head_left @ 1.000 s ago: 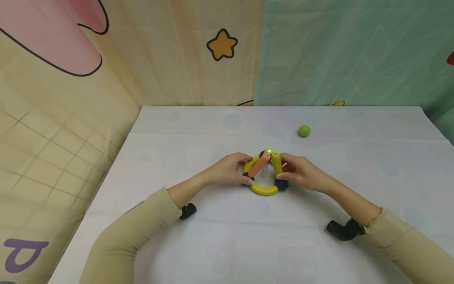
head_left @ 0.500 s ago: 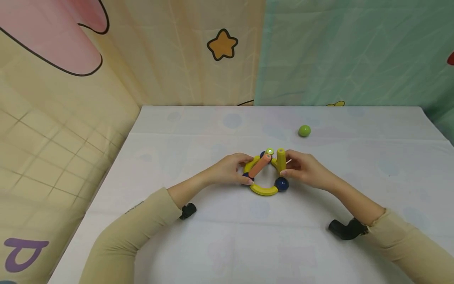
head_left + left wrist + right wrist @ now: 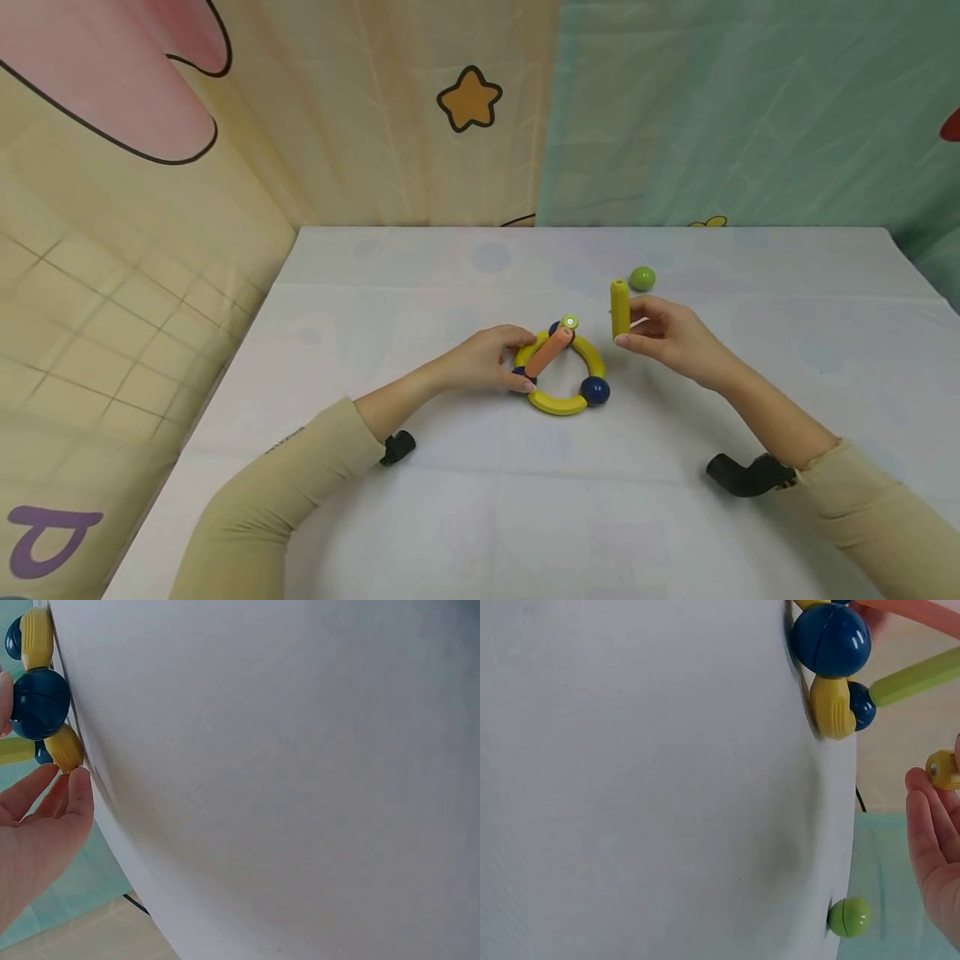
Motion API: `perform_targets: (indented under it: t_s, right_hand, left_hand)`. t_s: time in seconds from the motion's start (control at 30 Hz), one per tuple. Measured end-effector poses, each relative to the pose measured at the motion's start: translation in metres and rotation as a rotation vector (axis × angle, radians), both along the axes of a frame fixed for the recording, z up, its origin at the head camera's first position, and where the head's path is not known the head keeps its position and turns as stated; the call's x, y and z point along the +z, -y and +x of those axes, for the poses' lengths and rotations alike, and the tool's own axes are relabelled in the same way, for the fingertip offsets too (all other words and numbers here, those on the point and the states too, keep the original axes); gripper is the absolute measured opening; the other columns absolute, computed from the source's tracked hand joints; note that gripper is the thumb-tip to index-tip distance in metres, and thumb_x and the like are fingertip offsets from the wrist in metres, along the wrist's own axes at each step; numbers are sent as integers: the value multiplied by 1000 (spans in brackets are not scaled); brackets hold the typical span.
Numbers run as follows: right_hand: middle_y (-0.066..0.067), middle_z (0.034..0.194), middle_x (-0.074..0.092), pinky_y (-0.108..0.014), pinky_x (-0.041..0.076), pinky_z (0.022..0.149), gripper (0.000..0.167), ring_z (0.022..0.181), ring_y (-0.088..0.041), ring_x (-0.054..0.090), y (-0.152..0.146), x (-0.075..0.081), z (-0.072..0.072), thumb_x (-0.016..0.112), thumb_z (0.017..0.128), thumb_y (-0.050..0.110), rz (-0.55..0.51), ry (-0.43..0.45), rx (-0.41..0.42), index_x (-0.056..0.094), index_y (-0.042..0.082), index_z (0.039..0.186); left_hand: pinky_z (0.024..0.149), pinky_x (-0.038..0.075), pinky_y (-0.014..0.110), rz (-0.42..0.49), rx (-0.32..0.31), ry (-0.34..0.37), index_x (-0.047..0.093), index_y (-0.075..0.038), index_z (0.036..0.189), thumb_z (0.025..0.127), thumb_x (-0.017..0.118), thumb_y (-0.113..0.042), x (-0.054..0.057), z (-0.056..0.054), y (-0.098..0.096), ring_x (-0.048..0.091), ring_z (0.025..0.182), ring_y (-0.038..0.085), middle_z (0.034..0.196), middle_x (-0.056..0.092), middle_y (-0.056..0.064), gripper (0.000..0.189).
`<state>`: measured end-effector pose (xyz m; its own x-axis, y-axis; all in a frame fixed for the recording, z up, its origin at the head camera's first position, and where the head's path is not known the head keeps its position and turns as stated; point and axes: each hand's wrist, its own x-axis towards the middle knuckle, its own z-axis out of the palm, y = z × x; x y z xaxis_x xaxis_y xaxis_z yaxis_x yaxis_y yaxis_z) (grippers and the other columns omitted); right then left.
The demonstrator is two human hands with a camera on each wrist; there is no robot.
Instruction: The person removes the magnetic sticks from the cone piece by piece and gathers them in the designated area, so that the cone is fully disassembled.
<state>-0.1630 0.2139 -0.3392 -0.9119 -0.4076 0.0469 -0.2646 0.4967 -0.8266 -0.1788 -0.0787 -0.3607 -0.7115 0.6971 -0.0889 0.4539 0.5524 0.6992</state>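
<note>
A ring of curved yellow rods (image 3: 557, 405) joined by dark blue balls (image 3: 595, 391) lies on the table. An orange rod (image 3: 548, 352) rises slanting from its left ball, and a light green rod (image 3: 916, 678) stands on the far ball. My left hand (image 3: 491, 358) holds the ring's left side, thumb by the left ball and fingertips on a yellow curved rod (image 3: 66, 748). Right of the ring, my right hand (image 3: 673, 340) pinches a straight yellow rod (image 3: 620, 309) upright above the table. In the right wrist view that rod's end (image 3: 941, 769) shows between the fingers.
A green ball (image 3: 642, 278) rests on the table just beyond the right hand. Patterned curtains (image 3: 375, 108) hang behind the table's far edge and along its left side. Black wrist cameras (image 3: 742, 476) stick out at both sleeves.
My right hand has taken the straight yellow rod off the ring's right blue ball and carried it right and away from me. My left hand stays in place on the ring.
</note>
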Motion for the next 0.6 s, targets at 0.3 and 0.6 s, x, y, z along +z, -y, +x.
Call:
perform_targets:
  t_s: [0.3, 0.6]
  right_hand:
    - [-13, 110, 57, -14, 48, 73, 45, 84, 1, 61, -24, 5, -9, 65, 89, 23, 33, 0, -139, 51, 0, 125]
    - [-11, 109, 56, -12, 45, 71, 56, 80, 4, 60, -43, 7, -19, 65, 88, 30, 77, 36, -249, 46, -1, 131]
  left_hand:
    - [77, 41, 23, -1, 1, 6, 47, -1, 134, 78, 77, -25, 2, 1, 0, 48, 99, 16, 133, 50, 9, 68]
    - [79, 41, 23, -19, 11, 15, 46, -3, 135, 79, 76, -26, 2, 0, 0, 48, 101, 15, 135, 48, 7, 68]
